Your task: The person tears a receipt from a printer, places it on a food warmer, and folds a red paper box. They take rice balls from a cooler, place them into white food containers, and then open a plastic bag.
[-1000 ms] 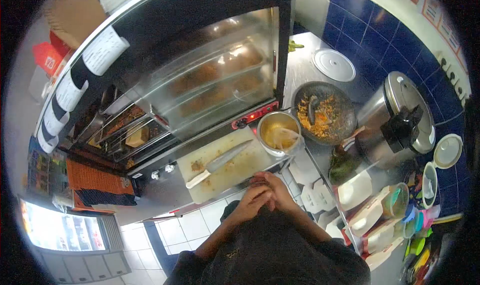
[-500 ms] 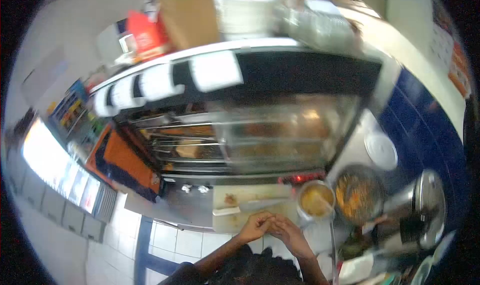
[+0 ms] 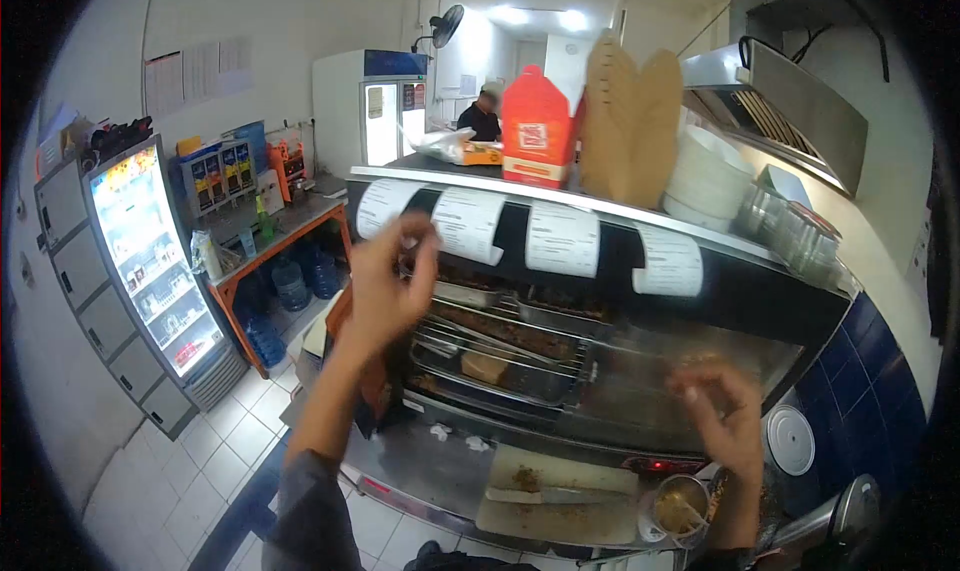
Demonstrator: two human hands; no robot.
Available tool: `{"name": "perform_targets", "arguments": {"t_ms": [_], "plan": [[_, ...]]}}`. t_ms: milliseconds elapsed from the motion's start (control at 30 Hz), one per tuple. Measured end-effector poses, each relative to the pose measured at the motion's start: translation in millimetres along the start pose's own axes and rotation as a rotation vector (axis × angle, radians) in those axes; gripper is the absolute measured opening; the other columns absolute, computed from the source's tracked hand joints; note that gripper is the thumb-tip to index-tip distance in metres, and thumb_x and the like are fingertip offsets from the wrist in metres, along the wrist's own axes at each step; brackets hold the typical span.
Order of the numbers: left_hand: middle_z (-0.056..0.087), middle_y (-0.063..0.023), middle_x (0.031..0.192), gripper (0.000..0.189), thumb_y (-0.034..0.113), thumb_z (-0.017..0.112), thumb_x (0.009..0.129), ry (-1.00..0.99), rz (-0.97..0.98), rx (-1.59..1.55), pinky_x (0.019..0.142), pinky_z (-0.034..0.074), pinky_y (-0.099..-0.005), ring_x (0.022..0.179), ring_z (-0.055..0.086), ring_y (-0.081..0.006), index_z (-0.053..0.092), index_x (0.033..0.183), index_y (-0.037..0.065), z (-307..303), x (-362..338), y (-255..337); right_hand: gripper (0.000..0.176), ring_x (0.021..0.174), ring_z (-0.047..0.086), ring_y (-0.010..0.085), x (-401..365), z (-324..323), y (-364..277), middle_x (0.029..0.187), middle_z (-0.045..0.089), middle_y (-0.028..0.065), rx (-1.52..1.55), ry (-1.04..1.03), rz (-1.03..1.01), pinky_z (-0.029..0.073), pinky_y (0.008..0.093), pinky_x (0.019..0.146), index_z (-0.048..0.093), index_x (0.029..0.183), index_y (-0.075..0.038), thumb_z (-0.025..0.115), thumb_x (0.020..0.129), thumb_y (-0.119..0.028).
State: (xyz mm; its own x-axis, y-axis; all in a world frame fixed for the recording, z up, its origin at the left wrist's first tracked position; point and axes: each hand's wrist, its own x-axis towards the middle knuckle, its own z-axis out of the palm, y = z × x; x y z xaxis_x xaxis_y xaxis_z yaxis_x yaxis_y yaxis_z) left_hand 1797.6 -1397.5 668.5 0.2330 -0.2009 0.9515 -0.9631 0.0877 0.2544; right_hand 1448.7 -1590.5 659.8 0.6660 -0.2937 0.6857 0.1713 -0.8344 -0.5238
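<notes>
My left hand [image 3: 392, 283] is raised in front of the row of paper order slips, with its fingers loosely curled and the thumb apart. It overlaps the gap between the leftmost slip [image 3: 388, 205] and its neighbouring slip [image 3: 468, 223]. Nothing shows in its grasp. My right hand [image 3: 722, 411], slightly blurred, hovers before the glass of the display cabinet [image 3: 660, 356], thumb and fingers apart and nothing between them. Below, a knife [image 3: 560, 495] lies on a cutting board [image 3: 590, 524] with brown scraps. Beside the board stands a tub of yellowish sauce [image 3: 680, 506], partly behind my right forearm.
Metal racks with trays [image 3: 500, 336] show inside the cabinet. Along its top stand a red carton [image 3: 537, 126], brown cardboard [image 3: 630, 121], stacked white bowls [image 3: 705, 176] and metal tins [image 3: 800, 236]. A person [image 3: 482, 116] is in the back. A lit fridge [image 3: 160, 261] stands left.
My hands were together above the cutting board; they have parted and risen, left toward the slips, right before the glass. The view has tilted up, bringing the room behind into sight.
</notes>
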Motion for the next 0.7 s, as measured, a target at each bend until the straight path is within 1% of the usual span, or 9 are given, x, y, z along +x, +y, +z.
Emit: {"name": "perform_targets", "arguments": {"t_ms": [33,67,100,167,267,467,500,600,700], "plan": [[0.068,-0.0088,0.082,0.008,0.002,0.062,0.089,0.074,0.155,0.076,0.068,0.05,-0.0264,0.074,0.066,-0.0134,0.063,0.095,-0.002,-11,30,-15,0.013,0.086,0.07,0.0182,16,6,-7,0.09,0.073,0.0113,-0.032,0.003,-0.009,0.053,0.0303,0.077,0.069,0.099,0.002,0.062,0.09,-0.003],[0.069,-0.012,0.082,0.012,0.006,0.064,0.086,0.111,0.228,0.097,0.066,0.052,-0.0336,0.069,0.068,-0.0263,0.065,0.097,0.002,-19,58,-45,0.011,0.085,0.07,0.0188,31,13,-15,0.087,0.073,0.0121,-0.067,0.005,-0.015,0.053,0.0303,0.076,0.07,0.096,0.001,0.062,0.088,-0.002],[0.069,-0.0132,0.084,0.019,0.009,0.067,0.084,0.082,0.252,0.167,0.07,0.052,-0.0365,0.075,0.068,-0.0303,0.064,0.101,0.003,-27,84,-62,0.011,0.085,0.07,0.0188,47,20,-22,0.087,0.073,0.0121,-0.077,0.003,-0.014,0.053,0.0303,0.076,0.07,0.096,0.001,0.062,0.088,-0.002],[0.068,-0.0166,0.098,0.034,0.021,0.071,0.081,-0.006,0.261,0.362,0.084,0.051,-0.0418,0.098,0.065,-0.0314,0.065,0.111,0.007,-40,125,-98,0.01,0.081,0.07,0.0199,78,37,-36,0.088,0.072,0.013,-0.275,0.057,-0.168,0.053,0.0311,0.075,0.07,0.095,0.001,0.064,0.087,-0.002],[0.068,-0.0185,0.102,0.045,0.024,0.074,0.08,-0.188,0.463,0.565,0.091,0.049,-0.0413,0.104,0.063,-0.0339,0.064,0.121,0.009,-43,167,-181,0.011,0.077,0.069,0.0234,117,61,-55,0.085,0.07,0.0151,-0.454,0.093,-0.255,0.052,0.032,0.072,0.068,0.094,0.003,0.065,0.086,-0.004],[0.068,-0.0154,0.112,0.038,0.022,0.075,0.081,-0.634,0.144,0.265,0.1,0.046,-0.0417,0.109,0.062,-0.0312,0.069,0.116,0.006,-23,195,-236,0.011,0.076,0.067,0.0337,207,119,-78,0.083,0.067,0.0193,-0.603,-0.038,-0.388,0.051,0.0385,0.071,0.066,0.089,0.004,0.064,0.086,-0.007],[0.07,-0.0143,0.106,0.023,0.018,0.073,0.083,-0.595,0.169,0.162,0.095,0.049,-0.0398,0.103,0.065,-0.0303,0.074,0.101,0.004,-24,192,-229,0.012,0.078,0.066,0.0357,226,133,-76,0.083,0.067,0.0199,-0.578,-0.057,-0.402,0.051,0.0404,0.073,0.066,0.089,0.004,0.064,0.087,-0.008],[0.072,-0.0205,0.1,0.017,0.013,0.072,0.081,-0.461,0.135,0.052,0.084,0.053,-0.0399,0.093,0.07,-0.0315,0.075,0.093,0.001,-14,195,-235,0.019,0.081,0.066,0.0395,288,172,-67,0.084,0.067,0.0212,-0.638,-0.108,-0.429,0.051,0.045,0.075,0.067,0.089,0.003,0.061,0.089,-0.014],[0.073,-0.0177,0.093,0.017,0.01,0.069,0.082,-0.526,0.071,-0.114,0.081,0.054,-0.0368,0.087,0.071,-0.0276,0.074,0.093,0.0,-13,195,-228,0.024,0.086,0.066,0.0406,358,205,-40,0.091,0.069,0.0227,-0.688,-0.166,-0.384,0.052,0.0466,0.079,0.07,0.096,0.002,0.06,0.089,-0.019]]}}
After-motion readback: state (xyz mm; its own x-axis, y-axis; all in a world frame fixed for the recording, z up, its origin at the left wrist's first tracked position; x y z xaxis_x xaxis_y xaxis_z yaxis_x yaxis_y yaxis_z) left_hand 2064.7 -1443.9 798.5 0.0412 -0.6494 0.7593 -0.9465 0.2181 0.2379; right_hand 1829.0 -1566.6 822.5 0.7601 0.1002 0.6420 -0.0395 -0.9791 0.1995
